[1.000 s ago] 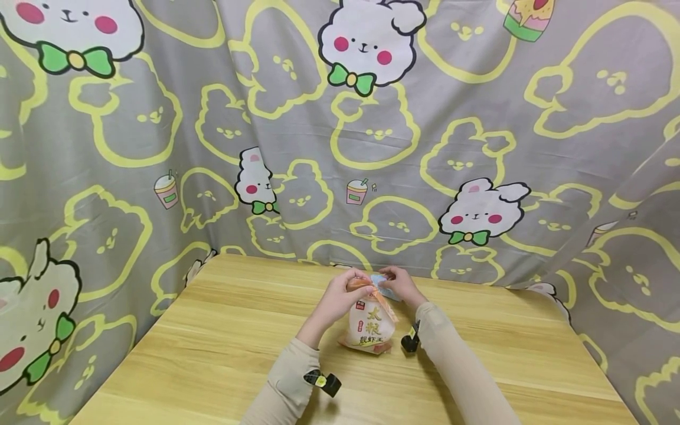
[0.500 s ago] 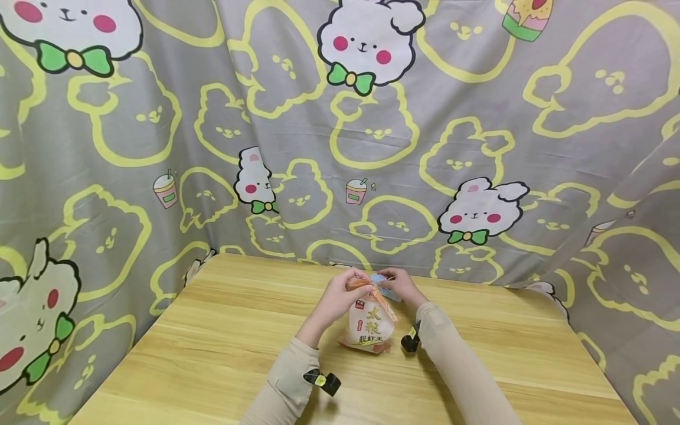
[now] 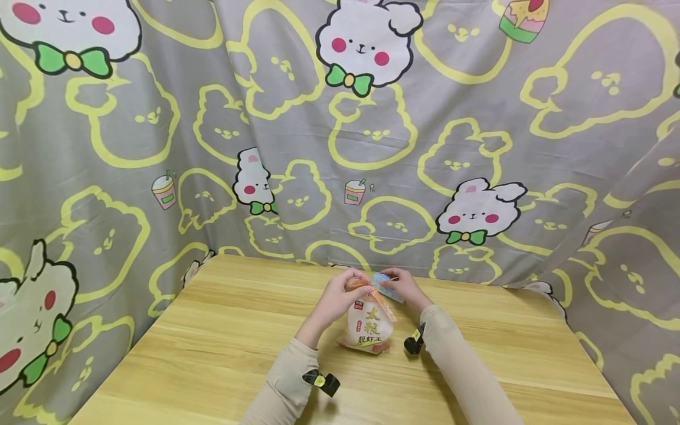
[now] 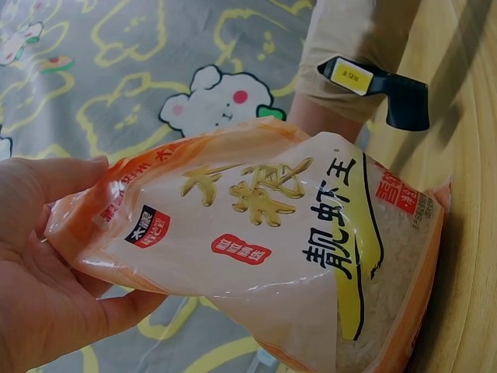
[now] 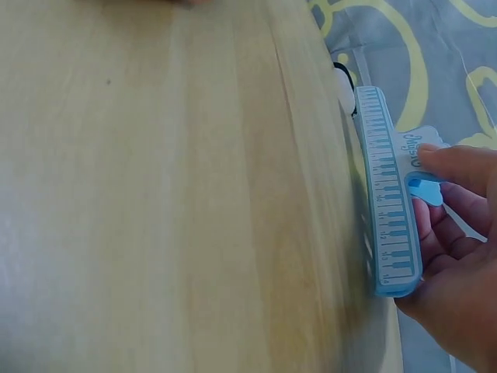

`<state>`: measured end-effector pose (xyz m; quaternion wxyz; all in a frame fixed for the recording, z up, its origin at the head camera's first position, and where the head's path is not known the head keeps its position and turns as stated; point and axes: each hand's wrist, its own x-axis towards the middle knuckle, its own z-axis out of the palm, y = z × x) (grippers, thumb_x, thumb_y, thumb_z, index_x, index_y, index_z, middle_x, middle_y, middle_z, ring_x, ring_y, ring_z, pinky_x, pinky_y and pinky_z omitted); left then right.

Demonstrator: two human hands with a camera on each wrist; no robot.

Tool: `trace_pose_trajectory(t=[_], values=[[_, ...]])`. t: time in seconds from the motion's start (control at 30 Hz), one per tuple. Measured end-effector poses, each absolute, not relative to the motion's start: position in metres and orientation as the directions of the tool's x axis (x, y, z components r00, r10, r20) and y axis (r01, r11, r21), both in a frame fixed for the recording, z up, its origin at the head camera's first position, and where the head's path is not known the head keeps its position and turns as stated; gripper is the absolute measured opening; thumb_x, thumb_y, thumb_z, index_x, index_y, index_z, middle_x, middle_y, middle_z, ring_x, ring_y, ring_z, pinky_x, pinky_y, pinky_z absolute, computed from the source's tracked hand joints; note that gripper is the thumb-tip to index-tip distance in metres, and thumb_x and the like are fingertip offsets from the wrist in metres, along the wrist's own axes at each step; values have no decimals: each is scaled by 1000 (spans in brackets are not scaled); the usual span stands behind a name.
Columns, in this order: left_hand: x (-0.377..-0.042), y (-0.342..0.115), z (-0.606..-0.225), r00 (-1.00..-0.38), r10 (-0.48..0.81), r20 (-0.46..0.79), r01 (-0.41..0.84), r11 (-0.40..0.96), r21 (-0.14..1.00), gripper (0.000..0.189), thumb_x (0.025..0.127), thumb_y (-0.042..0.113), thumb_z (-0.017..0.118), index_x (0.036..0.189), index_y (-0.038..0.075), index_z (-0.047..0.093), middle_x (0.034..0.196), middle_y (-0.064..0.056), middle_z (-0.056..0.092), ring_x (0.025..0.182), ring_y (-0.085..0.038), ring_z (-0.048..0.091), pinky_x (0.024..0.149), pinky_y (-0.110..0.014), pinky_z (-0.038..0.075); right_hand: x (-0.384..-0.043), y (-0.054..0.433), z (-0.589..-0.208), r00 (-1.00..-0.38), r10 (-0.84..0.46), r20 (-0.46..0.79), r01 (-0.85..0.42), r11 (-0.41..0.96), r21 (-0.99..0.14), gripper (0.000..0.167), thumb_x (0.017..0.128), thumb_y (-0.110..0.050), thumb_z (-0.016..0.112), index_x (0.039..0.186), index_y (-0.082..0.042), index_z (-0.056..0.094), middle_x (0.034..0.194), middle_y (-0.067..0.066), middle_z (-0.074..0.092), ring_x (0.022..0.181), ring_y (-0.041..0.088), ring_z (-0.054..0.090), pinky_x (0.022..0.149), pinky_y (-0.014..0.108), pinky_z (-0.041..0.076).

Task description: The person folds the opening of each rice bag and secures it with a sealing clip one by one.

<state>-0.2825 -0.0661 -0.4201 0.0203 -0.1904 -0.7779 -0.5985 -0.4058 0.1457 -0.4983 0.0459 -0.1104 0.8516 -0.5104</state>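
A small plastic bag of rice (image 3: 369, 326), white and orange with gold and black lettering, stands on the table. My left hand (image 3: 340, 295) grips its gathered orange top. In the left wrist view, the thumb and fingers pinch the upper end of the bag, and grains show through a window near its base. To the right of the bag top, my right hand (image 3: 408, 290) holds a light blue bag clip (image 5: 386, 194) by its handle tabs. Piano-key markings run along the clip's long bar. No bag shows in the clip in the right wrist view.
The wooden table (image 3: 212, 330) reaches back to a grey curtain (image 3: 297, 136) with yellow outlines and rabbit prints. Black wrist cameras sit on both sleeves, the left one (image 3: 330, 385) low over the tabletop.
My right hand has shifted slightly right with the clip, a little away from the bag's top. The left hand and the rice bag stay almost in place.
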Motion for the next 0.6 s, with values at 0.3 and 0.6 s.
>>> trace_pose_trajectory(t=[0.3,0.6], values=[[-283,-67,-421,-920,283,271,332,198,922,20,94,30,65,107,15,64,113,-8,69,103,-20,69,84,-33,55,-406,151,-497,-969,-244,27,-128,406,-905,33,91,-15,67,122,-3,64,113,12,62,102,23,57,84,32,48],[-281,-67,-419,-915,297,272,334,181,925,25,94,29,64,110,9,62,113,-12,69,105,-22,68,84,-33,56,-402,152,-493,-970,-240,40,-137,404,-904,34,91,-16,67,122,-4,63,112,12,63,101,22,57,82,29,48]])
